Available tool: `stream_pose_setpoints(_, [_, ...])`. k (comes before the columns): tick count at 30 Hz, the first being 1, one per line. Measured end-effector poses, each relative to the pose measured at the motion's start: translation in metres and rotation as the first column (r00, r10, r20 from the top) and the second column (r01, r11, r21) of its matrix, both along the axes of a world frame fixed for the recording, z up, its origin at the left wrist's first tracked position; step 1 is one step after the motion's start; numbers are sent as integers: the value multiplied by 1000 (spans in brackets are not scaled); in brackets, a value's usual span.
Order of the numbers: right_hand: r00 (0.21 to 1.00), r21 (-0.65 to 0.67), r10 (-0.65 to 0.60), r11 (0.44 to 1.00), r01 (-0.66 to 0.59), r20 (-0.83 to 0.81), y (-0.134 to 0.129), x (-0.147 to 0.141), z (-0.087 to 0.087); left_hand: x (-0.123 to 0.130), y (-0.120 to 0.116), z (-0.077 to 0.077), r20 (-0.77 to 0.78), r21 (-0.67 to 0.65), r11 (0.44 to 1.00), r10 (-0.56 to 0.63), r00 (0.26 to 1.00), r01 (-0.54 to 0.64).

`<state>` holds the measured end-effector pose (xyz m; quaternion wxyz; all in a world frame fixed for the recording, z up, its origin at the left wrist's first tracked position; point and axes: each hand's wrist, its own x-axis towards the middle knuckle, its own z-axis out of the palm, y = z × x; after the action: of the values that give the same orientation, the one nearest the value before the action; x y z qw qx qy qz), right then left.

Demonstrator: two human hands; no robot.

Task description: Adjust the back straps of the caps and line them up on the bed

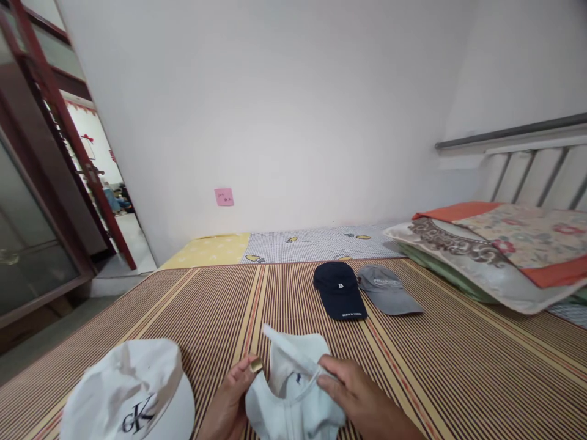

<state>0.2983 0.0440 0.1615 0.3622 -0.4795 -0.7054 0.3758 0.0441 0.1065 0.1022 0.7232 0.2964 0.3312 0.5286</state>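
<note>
Pinching the buckle [255, 365], left hand [232, 389] is steadying it; right hand [347, 383] is clamping the pale cap [305, 415] — ideally keeping the strap [285, 345] untwisted.

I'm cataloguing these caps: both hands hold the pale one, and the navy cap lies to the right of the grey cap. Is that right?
Not quite: the head view shows the navy cap lying to the left of the grey cap. The left hand and right hand do both hold the pale cap.
</note>
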Motion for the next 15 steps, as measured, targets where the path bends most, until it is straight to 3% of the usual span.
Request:
stream_pose_setpoints(7, [990,-133,70,987,-86,-118,6,27,-13,1,-8,15,-200,93,959,-245,949,267])
stream_pose_setpoints(15, [982,-290,90,947,-136,-167,8,58,-18,3,-6,10,-176,61,980,-174,969,187])
